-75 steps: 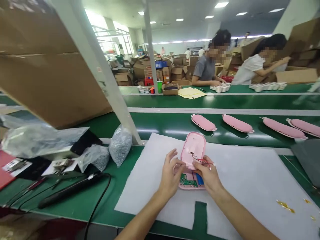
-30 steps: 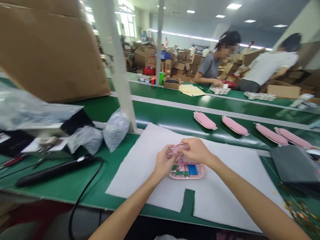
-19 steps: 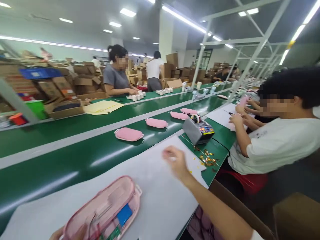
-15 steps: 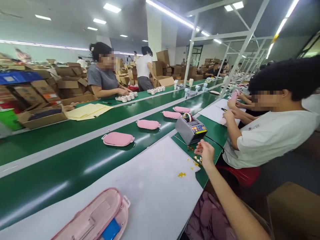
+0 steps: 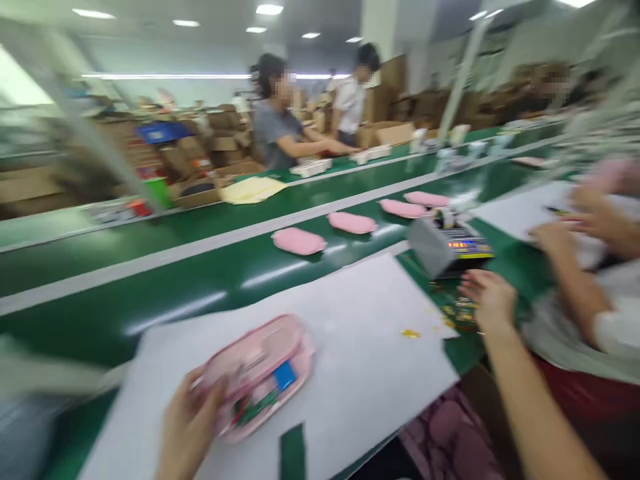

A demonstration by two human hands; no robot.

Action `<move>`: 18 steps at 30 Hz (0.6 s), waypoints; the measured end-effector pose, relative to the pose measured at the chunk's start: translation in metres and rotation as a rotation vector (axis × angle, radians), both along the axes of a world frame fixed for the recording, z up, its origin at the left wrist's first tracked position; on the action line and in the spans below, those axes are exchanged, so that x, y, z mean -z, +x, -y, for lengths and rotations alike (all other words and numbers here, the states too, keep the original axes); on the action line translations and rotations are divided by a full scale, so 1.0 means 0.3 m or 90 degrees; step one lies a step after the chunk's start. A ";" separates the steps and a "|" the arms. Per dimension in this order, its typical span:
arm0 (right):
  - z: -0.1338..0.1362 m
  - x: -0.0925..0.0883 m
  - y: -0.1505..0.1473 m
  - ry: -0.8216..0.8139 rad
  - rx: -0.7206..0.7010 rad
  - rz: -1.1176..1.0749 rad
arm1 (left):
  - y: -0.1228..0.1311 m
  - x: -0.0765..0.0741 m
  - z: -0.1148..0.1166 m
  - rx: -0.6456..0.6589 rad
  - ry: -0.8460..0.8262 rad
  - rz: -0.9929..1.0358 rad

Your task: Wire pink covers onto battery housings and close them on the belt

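Note:
The picture is smeared by head motion. My left hand (image 5: 187,420) grips the near end of an opened pink device (image 5: 260,373) that lies on a white sheet (image 5: 360,333); a blue battery and a green circuit board show inside it. My right hand (image 5: 487,300) reaches out to the right over small gold bits of tape (image 5: 453,313), just in front of a grey tape dispenser (image 5: 445,247). Its fingers are blurred and I cannot tell whether they hold anything.
Three closed pink devices (image 5: 299,241) ride on the green conveyor belt (image 5: 200,267) beyond the sheet. A person in a white shirt (image 5: 590,267) works close on my right. Two other people (image 5: 280,127) stand at the far bench among cardboard boxes.
My view swung right to the tape dispenser and is swinging back left. My right hand left the pink device and went to the gold tape pieces. My left hand stayed on the device.

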State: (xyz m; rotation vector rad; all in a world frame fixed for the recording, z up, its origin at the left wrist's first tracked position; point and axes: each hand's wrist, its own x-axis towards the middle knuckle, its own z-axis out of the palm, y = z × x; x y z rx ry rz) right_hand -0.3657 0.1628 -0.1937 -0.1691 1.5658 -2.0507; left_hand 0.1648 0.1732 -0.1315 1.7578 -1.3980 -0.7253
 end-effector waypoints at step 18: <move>0.174 -0.324 1.193 -0.338 -0.990 -1.196 | -0.032 0.068 -0.078 0.110 -0.080 -0.427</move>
